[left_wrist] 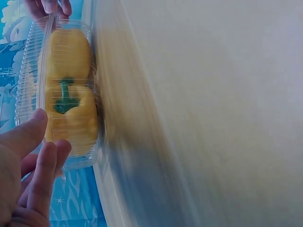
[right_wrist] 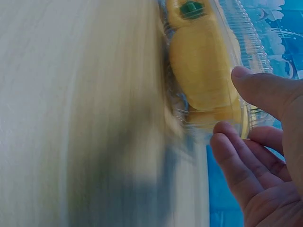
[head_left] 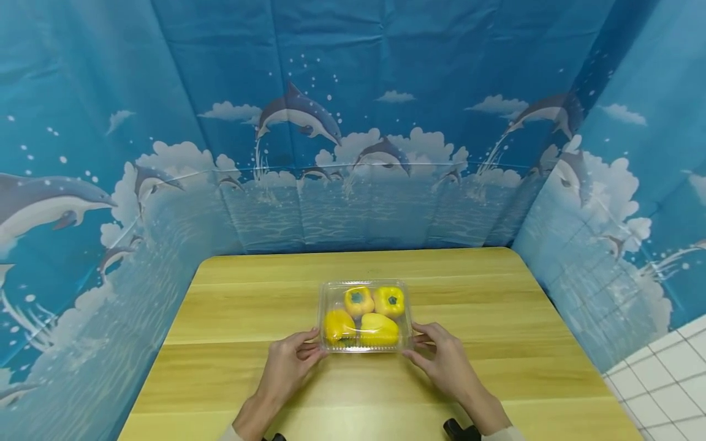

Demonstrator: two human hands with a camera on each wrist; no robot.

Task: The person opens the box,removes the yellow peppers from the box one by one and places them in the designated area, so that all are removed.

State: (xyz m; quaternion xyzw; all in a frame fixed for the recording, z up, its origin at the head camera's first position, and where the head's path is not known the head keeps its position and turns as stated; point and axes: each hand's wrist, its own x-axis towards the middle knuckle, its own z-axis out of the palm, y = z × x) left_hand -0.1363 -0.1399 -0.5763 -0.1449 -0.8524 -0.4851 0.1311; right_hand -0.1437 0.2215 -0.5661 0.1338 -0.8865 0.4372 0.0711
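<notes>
- Right now both hands sit at the near corners of a clear plastic clamshell box (head_left: 364, 315): left hand (head_left: 287, 366) at its near-left corner, right hand (head_left: 445, 362) at near-right.
- Left: thumb + fingers pinch the box rim, per head and wrist views.
- Right: thumb (right_wrist: 265, 92) lies on the lid edge, fingers under the rim; light grasp, fingers only partly curled.
- Box lies between the 2 hands, flat on the wooden table (head_left: 485, 306), approx. centre.
- Box: thin transparent plastic, ribbed walls, rounded corners, lid closed.
- Inside: 4 yellow bell peppers (head_left: 360, 300), glossy, green stems, 2 rows.
- Table: pale wood grain, smooth.
- Backdrop: blue dolphin-print sheet (head_left: 309, 116), creased.
</notes>
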